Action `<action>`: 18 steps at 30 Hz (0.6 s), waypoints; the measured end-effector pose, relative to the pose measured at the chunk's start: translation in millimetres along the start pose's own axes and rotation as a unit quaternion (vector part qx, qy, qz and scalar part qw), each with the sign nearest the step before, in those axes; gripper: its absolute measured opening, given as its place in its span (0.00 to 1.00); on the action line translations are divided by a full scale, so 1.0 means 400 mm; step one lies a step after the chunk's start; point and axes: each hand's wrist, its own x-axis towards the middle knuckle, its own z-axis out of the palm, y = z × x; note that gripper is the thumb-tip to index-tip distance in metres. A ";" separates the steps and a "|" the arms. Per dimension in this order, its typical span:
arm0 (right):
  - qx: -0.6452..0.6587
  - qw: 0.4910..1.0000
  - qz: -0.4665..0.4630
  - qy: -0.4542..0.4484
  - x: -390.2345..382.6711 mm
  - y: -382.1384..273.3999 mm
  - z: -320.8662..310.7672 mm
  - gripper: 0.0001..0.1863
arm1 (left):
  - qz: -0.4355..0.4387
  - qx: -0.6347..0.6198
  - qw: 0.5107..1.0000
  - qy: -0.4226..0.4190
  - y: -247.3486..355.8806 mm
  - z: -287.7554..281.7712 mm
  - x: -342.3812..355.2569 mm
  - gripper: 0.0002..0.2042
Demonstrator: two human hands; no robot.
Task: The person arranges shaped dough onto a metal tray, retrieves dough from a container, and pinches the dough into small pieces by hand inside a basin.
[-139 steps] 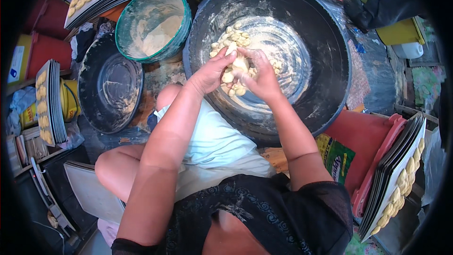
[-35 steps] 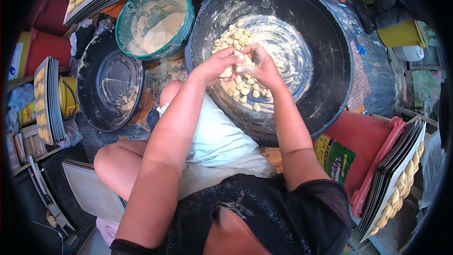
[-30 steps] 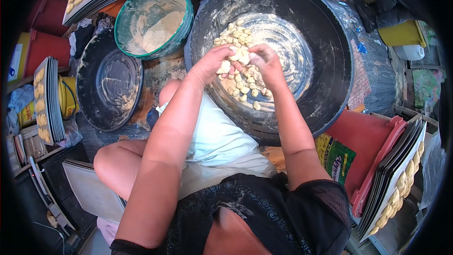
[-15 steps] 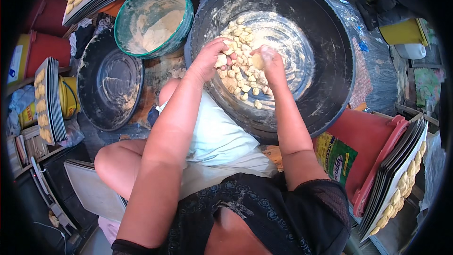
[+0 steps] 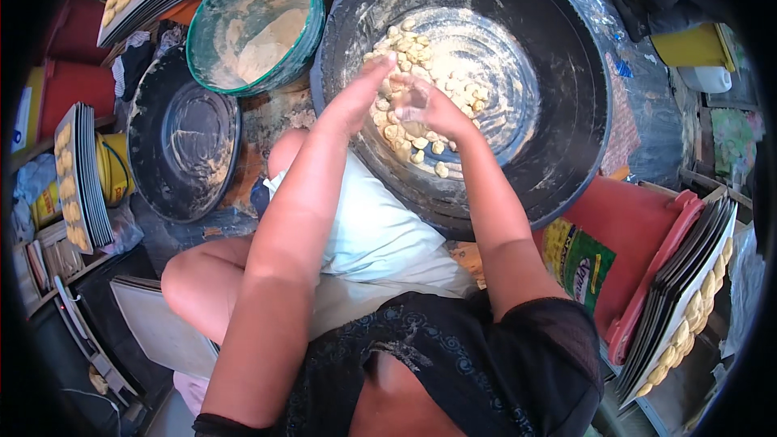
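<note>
Hands (image 5: 435, 111) closer together now, over dough pieces (image 5: 415, 48).

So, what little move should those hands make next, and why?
Perhaps the right hand should gently nudge some dough lumps toward the right side of the black basin: they lie crowded toward its left, while floury bottom shows farther right.

Black tub (image 5: 566, 73) passable from above, right side; dough pieces (image 5: 414, 50) block centre-left, green-rimmed basin (image 5: 222, 24) crowds left rim.
</note>
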 end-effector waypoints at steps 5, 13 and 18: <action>-0.242 0.954 0.152 0.091 0.158 0.198 -0.059 0.35 | 0.124 -0.078 0.973 0.180 -0.020 -0.045 0.057 0.18; -0.639 0.765 0.060 0.062 0.392 0.280 0.040 0.42 | 0.077 -0.054 0.979 0.181 -0.029 -0.068 0.058 0.14; -0.220 0.964 0.013 0.148 0.427 0.254 -0.117 0.42 | 0.074 -0.069 0.985 0.137 -0.025 -0.084 0.093 0.16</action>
